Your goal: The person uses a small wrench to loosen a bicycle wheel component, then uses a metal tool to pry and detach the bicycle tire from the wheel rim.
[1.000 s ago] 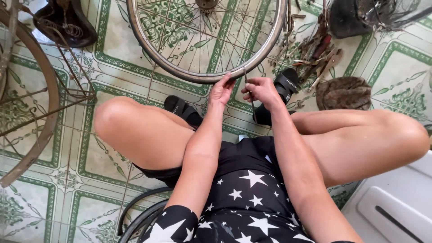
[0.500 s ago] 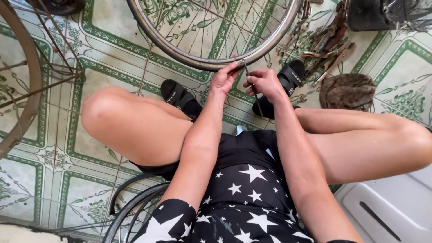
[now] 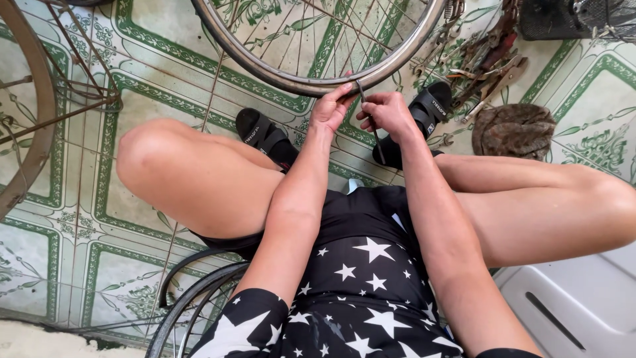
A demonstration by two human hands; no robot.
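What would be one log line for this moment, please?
left hand: grips wheel rim | right hand: holds thin tool at rim | seated, tiled floor | loose tools beside right foot

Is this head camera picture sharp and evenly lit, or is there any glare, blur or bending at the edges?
Head view: soft, even daylight with only faint shadows under the legs; a mild sheen on the wheel rim; the left hand and right hand are sharp, with no motion blur; the floor tiles bow slightly toward the edges, a wide-lens effect.
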